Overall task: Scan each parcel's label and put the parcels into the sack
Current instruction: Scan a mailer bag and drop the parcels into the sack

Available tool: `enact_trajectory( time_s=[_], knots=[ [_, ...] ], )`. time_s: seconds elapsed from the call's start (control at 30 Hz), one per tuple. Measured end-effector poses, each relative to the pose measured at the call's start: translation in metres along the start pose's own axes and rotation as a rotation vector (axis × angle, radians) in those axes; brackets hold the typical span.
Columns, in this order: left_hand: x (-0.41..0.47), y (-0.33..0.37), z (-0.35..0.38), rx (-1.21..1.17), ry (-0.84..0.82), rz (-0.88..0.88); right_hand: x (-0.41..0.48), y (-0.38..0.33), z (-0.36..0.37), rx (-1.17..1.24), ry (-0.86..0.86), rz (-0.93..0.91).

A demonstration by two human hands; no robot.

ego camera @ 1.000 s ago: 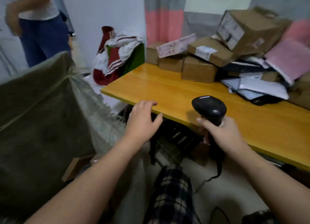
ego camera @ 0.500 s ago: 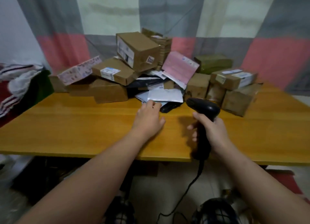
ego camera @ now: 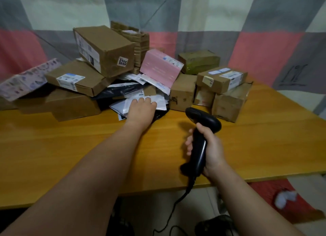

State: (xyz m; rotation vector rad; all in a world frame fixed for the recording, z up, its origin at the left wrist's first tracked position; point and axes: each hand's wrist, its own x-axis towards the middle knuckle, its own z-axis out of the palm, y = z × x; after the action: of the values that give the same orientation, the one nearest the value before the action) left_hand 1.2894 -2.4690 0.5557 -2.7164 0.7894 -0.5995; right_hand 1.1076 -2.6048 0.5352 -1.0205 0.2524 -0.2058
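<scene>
A heap of parcels lies on the far side of the wooden table: brown cartons, a pink mailer, grey and white bags. At the front of the heap is a flat white parcel. My left hand reaches forward and rests on it, fingers laid over its top. My right hand grips the handle of a black barcode scanner, held upright above the table to the right of the left hand, its head pointing towards the heap. The sack is out of view.
A large carton marked 6205 leans on top of the heap. More brown boxes are stacked at the right. The scanner's cable hangs down past the table's front edge. A patchwork curtain hangs behind the table.
My view has swung from the sack on the left to the table. My left hand moved forward onto the flat white parcel. The scanner stays in my right hand.
</scene>
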Motion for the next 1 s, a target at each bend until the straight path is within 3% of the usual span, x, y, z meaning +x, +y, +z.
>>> enact_trajectory(
  time_s=[0.07, 0.13, 0.2, 0.33, 0.4, 0.5, 0.6, 0.7, 0.77, 0.83, 0.93, 1.0],
  knots=[
    [-0.004, -0.007, -0.008, -0.045, 0.074, 0.010, 0.000, 0.002, -0.002, 0.010, 0.004, -0.010],
    [-0.016, -0.018, -0.019, -0.211, 0.259, -0.055, 0.000, 0.002, -0.003, 0.026, 0.004, -0.023],
    [-0.037, -0.031, -0.031, -0.520, 0.446, -0.161, 0.000, 0.001, -0.004, 0.031, -0.002, -0.031],
    [-0.077, -0.052, -0.052, -1.057, 0.626, -0.369, 0.001, 0.002, -0.003, 0.017, -0.001, -0.055],
    [-0.089, -0.058, -0.055, -1.264, 0.613, -0.522, 0.000, 0.002, -0.002, 0.014, 0.000, -0.073],
    [-0.108, -0.059, -0.052, -1.465, 0.466, -0.645, -0.004, 0.003, -0.001, 0.018, 0.004, -0.087],
    [-0.126, -0.055, -0.042, -1.405, 0.306, -0.650, -0.009, 0.005, 0.004, -0.003, -0.013, -0.077],
    [-0.138, -0.047, -0.030, -1.273, 0.043, -0.697, -0.016, 0.010, 0.012, -0.035, -0.027, -0.045],
    [-0.143, -0.044, -0.024, -1.063, -0.222, -0.695, -0.019, 0.014, 0.016, -0.031, -0.029, -0.038],
    [-0.149, -0.044, -0.027, -0.792, -0.316, -0.652, -0.021, 0.016, 0.018, -0.043, -0.011, -0.041],
    [-0.158, -0.041, -0.040, -0.681, -0.166, -0.320, -0.022, 0.016, 0.018, -0.063, 0.009, -0.034],
    [-0.164, -0.033, -0.046, -0.562, -0.242, -0.034, -0.022, 0.017, 0.019, -0.094, 0.001, -0.040]
  ],
)
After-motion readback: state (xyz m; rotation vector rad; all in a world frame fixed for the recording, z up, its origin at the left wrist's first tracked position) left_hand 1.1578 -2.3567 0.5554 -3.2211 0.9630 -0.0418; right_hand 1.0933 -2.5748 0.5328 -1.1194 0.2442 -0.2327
